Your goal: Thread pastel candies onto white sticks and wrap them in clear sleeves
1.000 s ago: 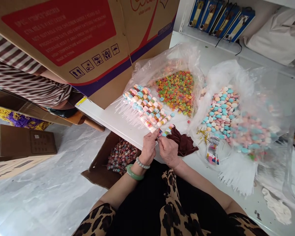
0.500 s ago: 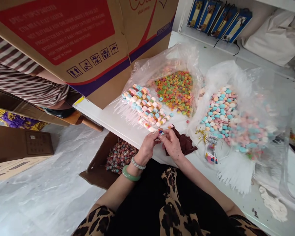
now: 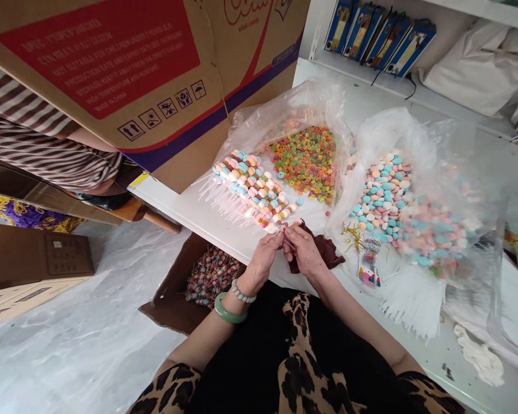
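My left hand (image 3: 264,253) and my right hand (image 3: 303,250) meet at the table's front edge, thumbs and fingertips pinched together. Between them is the end of a small wrapped candy stick (image 3: 265,222), its coloured pieces showing just beyond my left fingers; my fingers hide most of the wrapper end. Beyond the hands lies a row of candy sticks (image 3: 254,183), their white sticks pointing left. A dark red cloth (image 3: 328,252) lies beside my right hand. Further right are gold twist ties (image 3: 353,234) and clear printed wrappers (image 3: 370,263).
Open plastic bags hold gummy rings (image 3: 308,164) and pastel candies (image 3: 386,192). White sticks (image 3: 414,305) lie at right. A large carton (image 3: 190,144) stands at back left, near a person in a striped sleeve (image 3: 38,138). Below the table edge, a box contains candy sticks (image 3: 211,276).
The fingertips have shifted slightly, and the blue and red print seen between them before is now hidden. The view has moved a little.
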Available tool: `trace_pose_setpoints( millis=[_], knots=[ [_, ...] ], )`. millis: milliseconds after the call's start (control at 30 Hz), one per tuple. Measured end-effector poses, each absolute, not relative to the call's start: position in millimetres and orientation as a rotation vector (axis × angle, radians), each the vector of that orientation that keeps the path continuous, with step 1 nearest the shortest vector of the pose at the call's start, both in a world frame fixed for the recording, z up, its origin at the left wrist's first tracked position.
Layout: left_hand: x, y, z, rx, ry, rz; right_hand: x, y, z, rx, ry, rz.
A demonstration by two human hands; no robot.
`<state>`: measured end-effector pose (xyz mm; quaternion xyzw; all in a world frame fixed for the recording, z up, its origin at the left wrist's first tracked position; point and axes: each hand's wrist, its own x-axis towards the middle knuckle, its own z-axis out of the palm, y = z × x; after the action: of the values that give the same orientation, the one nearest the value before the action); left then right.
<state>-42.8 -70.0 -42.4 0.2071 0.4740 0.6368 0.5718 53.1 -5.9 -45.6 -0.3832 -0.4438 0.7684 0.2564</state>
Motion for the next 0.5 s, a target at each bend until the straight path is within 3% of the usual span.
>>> trace_pose_setpoints(
  millis=[200, 300, 367, 500],
  knots=[
    [-41, -73, -45, 0.343, 1.097, 1.545, 53, 2, -42, -1.152, -1.003, 2.671],
    [-42, -73, -41, 0.299, 1.023, 1.578, 56, 0, -42, -1.15, -1.129, 2.781],
    [-43, -71, -38, 0.261, 1.031, 1.615, 59, -6, -40, -1.207, -1.347, 2.521],
    [-43, -61, -37, 0.111, 1.156, 1.712, 63, -23, -35, -1.206, -1.923, 1.245]
  ],
)
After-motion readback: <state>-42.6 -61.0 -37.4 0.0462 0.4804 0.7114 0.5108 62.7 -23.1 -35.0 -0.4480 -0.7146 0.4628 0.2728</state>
